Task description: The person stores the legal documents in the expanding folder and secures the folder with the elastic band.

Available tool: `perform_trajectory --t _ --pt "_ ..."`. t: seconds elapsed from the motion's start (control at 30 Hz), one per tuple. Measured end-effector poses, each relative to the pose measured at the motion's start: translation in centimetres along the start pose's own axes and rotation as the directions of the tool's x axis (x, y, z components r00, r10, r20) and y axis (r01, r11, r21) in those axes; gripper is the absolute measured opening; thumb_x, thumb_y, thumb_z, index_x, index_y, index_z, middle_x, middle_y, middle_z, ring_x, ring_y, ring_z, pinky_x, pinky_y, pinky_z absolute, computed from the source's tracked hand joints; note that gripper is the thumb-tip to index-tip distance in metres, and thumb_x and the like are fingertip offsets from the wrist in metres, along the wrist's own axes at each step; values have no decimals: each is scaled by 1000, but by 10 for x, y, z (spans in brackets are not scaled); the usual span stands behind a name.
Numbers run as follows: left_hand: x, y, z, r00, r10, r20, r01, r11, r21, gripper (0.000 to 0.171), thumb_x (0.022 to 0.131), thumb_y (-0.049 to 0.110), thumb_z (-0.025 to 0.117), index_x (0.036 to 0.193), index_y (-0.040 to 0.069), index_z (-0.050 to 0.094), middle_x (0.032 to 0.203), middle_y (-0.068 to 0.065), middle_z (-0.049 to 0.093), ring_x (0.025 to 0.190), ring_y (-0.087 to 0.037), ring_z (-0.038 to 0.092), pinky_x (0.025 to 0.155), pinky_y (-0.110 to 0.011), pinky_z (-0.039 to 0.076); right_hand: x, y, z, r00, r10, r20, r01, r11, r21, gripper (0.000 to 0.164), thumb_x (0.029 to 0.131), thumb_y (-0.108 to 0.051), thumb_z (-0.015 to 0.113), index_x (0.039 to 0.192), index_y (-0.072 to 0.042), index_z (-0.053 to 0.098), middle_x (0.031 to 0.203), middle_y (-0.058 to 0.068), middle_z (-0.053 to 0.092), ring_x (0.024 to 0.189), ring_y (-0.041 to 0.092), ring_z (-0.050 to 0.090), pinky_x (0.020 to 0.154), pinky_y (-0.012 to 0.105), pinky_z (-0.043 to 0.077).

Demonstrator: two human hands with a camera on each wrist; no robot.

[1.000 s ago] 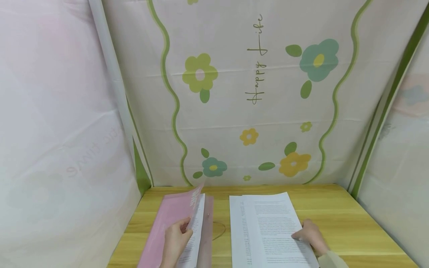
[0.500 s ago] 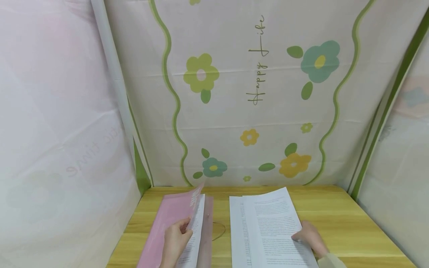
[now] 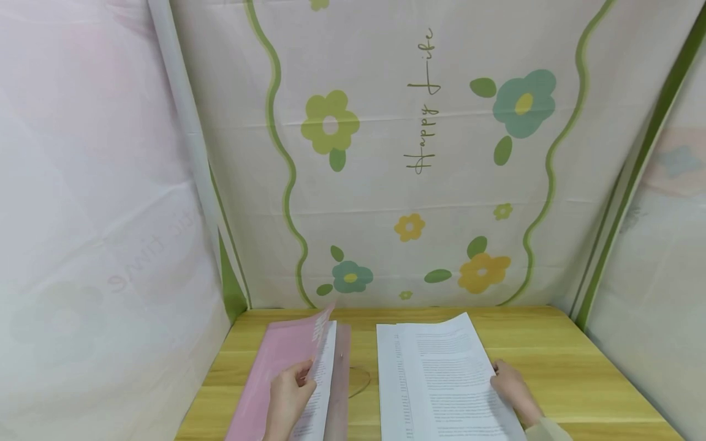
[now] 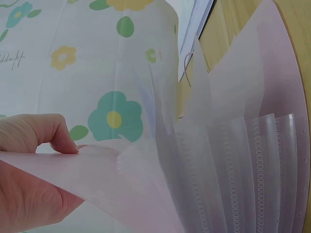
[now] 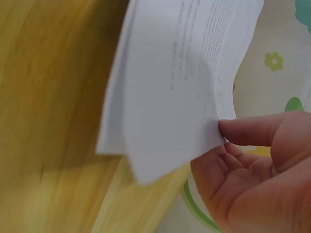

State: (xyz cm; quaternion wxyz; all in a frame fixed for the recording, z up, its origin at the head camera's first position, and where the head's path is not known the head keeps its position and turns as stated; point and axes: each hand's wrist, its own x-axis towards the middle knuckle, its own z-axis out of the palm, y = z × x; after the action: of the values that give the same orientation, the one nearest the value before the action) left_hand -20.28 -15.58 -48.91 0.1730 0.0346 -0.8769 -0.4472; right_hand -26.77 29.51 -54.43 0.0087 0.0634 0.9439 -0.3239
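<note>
1. Where the table (image 3: 595,380) stretches left, a pink folder (image 3: 270,352) lies with its cover (image 4: 116,177) part lifted; the left hand (image 3: 290,392) pinches the cover's right edge.
2. Apparently thin plastic, the cover should be light, springy and somewhat slippery, best held by that free edge; clear sleeves (image 4: 243,179) fan out inside and could cling together.
3. Just beside the folder's right edge shows a thin loop (image 3: 369,381), which might snag.
4. Farther right lie the papers (image 3: 441,373), far right corner curled up, right edge pinched by the right hand (image 3: 512,387). They should be light, floppy and easily creased; the long edge suits a grip.
5. A flowered cloth (image 3: 375,184) closes off the far side.
</note>
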Motion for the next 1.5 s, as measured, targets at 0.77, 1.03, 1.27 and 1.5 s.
perform_trajectory --t 0.77,1.03,1.27,1.5 --pt "1 0 -1 1000 -1 -19 1 1000 -7 43 68 -6 63 110 -8 71 102 -22 76 84 -29 75 69 -31 61 -7 2 -15 992 54 115 -93 925 367 41 92 -6 52 124 20 48 81 7 67 63 15 63 54 28 53" --pt "1 1 -2 1000 6 -26 -6 1000 -11 43 67 -7 63 110 -9 71 101 -23 75 84 -30 75 70 -31 61 -6 7 -18 981 64 183 -140 886 442 49 96 -9 50 134 20 39 85 6 70 67 16 66 59 31 57" --pt "1 3 -5 1000 4 -14 -4 1000 -19 43 68 -7 63 110 -9 70 102 -23 75 85 -30 75 70 -32 61 -7 4 -21 977 65 201 -158 858 489 49 97 -9 50 135 19 37 88 6 70 73 16 67 63 32 57" --pt "2 3 -6 1000 2 -8 -2 1000 -18 42 69 -7 64 110 -10 70 102 -24 75 85 -30 75 70 -31 61 -11 -4 -18 975 26 220 -147 819 555 52 97 -7 50 137 20 33 86 3 70 73 14 68 64 30 58"
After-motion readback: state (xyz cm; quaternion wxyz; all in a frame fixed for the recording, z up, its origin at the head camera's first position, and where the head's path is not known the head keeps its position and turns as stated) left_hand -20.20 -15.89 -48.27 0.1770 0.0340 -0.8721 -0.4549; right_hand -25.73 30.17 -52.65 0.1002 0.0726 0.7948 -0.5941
